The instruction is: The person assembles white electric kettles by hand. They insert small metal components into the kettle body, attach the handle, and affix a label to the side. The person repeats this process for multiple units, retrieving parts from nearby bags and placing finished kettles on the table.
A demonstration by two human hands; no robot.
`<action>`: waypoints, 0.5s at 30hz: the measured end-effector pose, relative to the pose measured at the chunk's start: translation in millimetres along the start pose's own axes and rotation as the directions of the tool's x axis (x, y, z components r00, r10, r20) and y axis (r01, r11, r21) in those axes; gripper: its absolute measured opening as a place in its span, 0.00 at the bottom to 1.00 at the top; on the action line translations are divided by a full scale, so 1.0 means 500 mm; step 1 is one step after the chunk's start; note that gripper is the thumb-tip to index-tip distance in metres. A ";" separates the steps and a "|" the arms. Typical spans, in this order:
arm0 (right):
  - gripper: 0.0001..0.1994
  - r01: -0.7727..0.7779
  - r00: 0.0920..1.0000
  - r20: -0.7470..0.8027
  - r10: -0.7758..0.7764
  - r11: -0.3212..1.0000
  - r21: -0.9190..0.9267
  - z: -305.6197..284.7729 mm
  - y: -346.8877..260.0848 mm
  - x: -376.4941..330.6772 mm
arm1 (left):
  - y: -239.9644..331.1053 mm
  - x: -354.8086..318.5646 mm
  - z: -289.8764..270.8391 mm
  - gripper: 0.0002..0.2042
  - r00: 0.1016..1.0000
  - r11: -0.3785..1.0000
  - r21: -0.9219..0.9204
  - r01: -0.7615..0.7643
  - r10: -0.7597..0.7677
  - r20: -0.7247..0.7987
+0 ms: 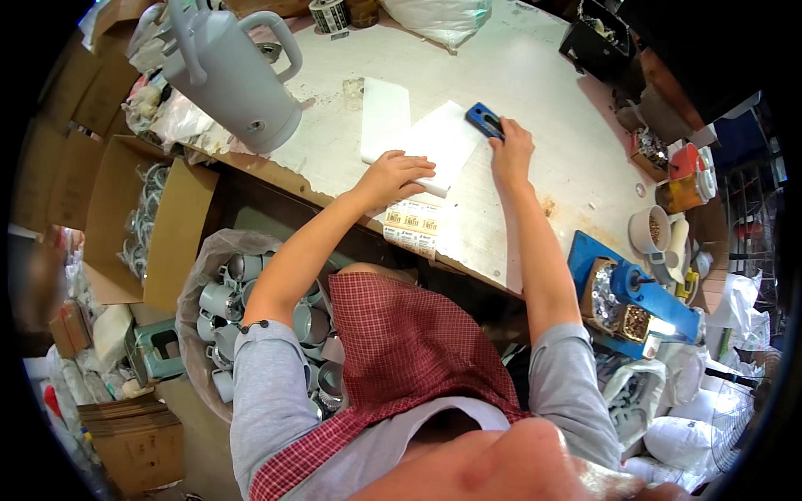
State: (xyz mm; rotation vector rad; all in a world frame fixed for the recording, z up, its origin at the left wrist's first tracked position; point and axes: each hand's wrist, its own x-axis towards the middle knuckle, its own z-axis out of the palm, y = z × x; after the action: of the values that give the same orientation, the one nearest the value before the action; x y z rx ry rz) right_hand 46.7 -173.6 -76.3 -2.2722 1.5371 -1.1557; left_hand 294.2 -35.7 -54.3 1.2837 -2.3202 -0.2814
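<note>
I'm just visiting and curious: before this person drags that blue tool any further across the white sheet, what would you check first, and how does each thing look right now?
1. Right hand has hold of the blue scraper: ok, fingers rest on it at the sheet's far corner.
2. Left hand pins the white sheet: ok, palm and fingers press its near edge.
3. Sheet lies flat on the table: cannot tell, the hands hide part of it.
4. Strip of labels is out of the scraper's way: ok, it lies nearer the person, at the table edge.
5. Big grey jug stands apart from the sheet: ok, it is off to the left.
</note>
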 end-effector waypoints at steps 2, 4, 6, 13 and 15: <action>0.22 0.023 1.000 -0.019 -0.023 0.999 -0.023 -0.031 0.033 -0.002 | 0.021 0.004 0.006 0.12 0.998 0.999 0.013 0.032 -0.031 -0.057; 0.23 0.141 0.989 -0.049 -0.140 0.990 0.028 -0.067 0.008 -0.014 | 0.044 -0.003 -0.005 0.10 0.991 0.990 0.053 0.134 -0.133 -0.018; 0.26 0.270 0.949 0.072 -0.308 0.908 0.321 -0.169 -0.127 -0.041 | 0.102 -0.011 -0.052 0.09 0.979 0.992 -0.017 0.126 -0.127 -0.157; 0.07 -0.063 0.894 0.383 -0.232 0.781 0.621 -0.401 -0.317 -0.169 | 0.353 -0.058 -0.119 0.27 0.851 0.395 -0.890 -0.226 -0.364 -0.378; 0.08 -0.019 0.891 0.307 -0.335 0.648 0.761 -0.427 -0.343 -0.191 | 0.341 -0.119 -0.081 0.33 0.916 0.438 -0.898 -0.031 -0.348 -0.201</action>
State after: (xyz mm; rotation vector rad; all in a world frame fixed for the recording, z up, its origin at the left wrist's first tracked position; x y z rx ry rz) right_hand 9.9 43.7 112.0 -1.8865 0.5153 -0.9728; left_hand 214.4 108.6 29.9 0.8508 -1.3064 -1.0823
